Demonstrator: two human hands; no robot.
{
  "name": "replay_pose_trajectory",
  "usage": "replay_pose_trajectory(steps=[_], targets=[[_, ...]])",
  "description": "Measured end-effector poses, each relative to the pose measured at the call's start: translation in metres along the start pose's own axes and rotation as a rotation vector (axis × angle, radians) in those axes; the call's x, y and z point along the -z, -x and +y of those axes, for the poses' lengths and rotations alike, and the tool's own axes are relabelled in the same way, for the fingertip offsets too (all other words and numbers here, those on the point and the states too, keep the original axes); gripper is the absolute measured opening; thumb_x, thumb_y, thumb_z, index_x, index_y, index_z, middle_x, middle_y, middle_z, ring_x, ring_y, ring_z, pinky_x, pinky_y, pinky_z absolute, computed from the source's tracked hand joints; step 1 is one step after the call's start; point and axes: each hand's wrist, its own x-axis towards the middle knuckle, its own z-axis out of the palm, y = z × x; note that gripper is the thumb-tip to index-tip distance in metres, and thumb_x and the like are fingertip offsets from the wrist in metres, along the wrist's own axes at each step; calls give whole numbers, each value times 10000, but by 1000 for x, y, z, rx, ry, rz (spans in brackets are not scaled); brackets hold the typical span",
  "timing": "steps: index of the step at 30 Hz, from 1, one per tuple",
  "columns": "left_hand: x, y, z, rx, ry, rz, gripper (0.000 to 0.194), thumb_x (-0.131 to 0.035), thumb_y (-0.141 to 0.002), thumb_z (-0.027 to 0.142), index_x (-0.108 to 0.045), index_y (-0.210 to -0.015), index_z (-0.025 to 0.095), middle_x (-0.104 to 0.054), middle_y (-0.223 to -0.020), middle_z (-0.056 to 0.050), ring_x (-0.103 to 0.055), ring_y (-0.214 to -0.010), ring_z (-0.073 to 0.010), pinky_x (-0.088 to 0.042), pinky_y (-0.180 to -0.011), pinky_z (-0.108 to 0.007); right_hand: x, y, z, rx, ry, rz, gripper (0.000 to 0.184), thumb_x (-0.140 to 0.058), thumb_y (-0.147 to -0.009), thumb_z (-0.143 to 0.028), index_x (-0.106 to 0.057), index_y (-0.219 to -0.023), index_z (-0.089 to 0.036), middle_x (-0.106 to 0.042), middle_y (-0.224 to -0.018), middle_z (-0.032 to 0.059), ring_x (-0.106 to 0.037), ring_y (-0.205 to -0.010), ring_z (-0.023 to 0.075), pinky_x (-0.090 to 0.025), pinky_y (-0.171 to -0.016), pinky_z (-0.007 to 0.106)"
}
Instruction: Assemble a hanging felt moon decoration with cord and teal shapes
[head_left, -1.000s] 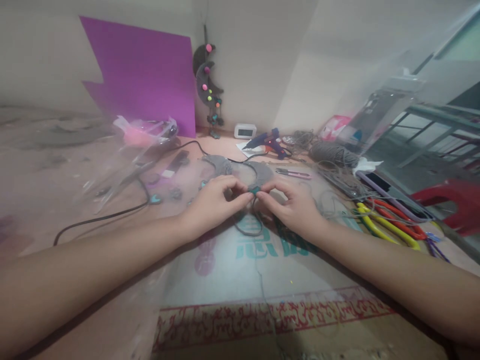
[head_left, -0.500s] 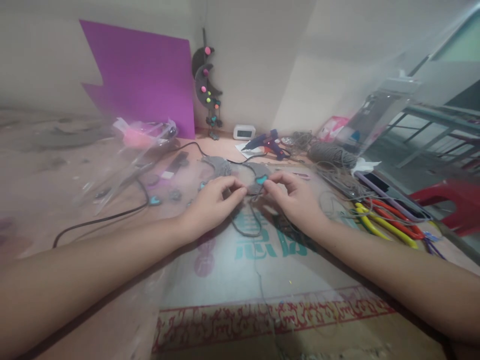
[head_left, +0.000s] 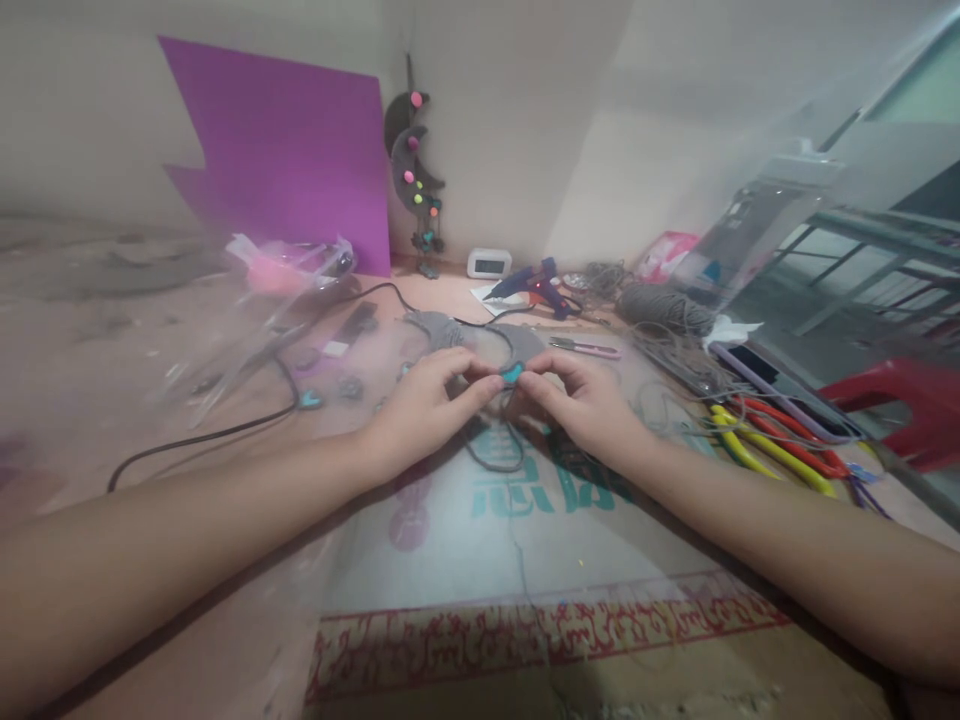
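Both my hands meet at the middle of the work surface. My left hand (head_left: 427,405) pinches its fingertips together against a small teal piece (head_left: 512,374). My right hand (head_left: 589,400) pinches the same teal piece from the other side. A grey cord (head_left: 491,462) hangs from the piece and loops on the printed sack cloth (head_left: 525,540) below. Just behind the hands lies a grey yarn-wrapped crescent (head_left: 450,330).
A purple card sheet (head_left: 289,150) leans on the wall beside a hanging crescent ornament (head_left: 412,160). A glue gun (head_left: 536,282), white clock (head_left: 489,263), grey yarn ball (head_left: 664,305), small cutter (head_left: 585,347), phone (head_left: 780,385) and yellow and red tools (head_left: 780,450) lie right. A black cable (head_left: 225,430) and plastic bags (head_left: 292,270) lie left.
My right hand lifted the teal piece away to the right half a second ago, and has now brought it back against my left fingertips. My left hand stayed in place.
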Motion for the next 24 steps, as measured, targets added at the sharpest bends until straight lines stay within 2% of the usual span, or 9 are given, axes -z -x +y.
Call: replay_pose_trajectory(steps=[2,5,10,13,19,24], targets=[[1,0,0,-23,-39,-6,244,-554,-949,366,-657,-837,175,-665,-853,-23,-607,-851,-173,-443,-817,-315,-1,0,0,-14,-31,-33,207,-611,-904,-370,-651,-802,-194,-696,-749,5,-633,-733,158,-493,-753,293],[0,-1,-1,-37,-54,24,228,-554,-950,330,-638,-808,172,-649,-820,-9,-592,-829,-162,-429,-813,-306,-1,0,0,-40,-107,-103,277,-532,-950,-410,-659,-828,-197,-693,-747,9,-639,-725,158,-504,-728,292],[0,1,1,-43,-65,53,197,-561,-941,312,-628,-811,179,-665,-849,-12,-594,-868,-170,-428,-853,-315,-3,-2,0,6,-44,-168,126,-668,-847,-331,-686,-858,-206,-702,-882,28,-649,-883,184,-510,-838,320],[1,2,2,-28,-69,45,193,-562,-933,313,-632,-810,181,-670,-858,-18,-600,-873,-177,-432,-864,-326,-4,-2,1,5,-39,-200,118,-650,-848,-315,-664,-814,-203,-687,-844,23,-644,-850,177,-511,-837,329],[1,1,3,27,-16,93,164,-560,-908,303,-609,-806,185,-645,-805,-7,-588,-812,-168,-463,-800,-296,-4,0,1,-88,-171,-249,151,-586,-895,-344,-596,-817,-216,-707,-793,18,-652,-757,164,-529,-740,308],[1,0,3,53,64,92,170,-539,-904,286,-582,-776,183,-626,-788,0,-568,-773,-151,-454,-767,-279,-3,1,-1,-33,-36,-252,163,-585,-891,-340,-642,-820,-204,-703,-848,41,-648,-831,181,-514,-808,337]])
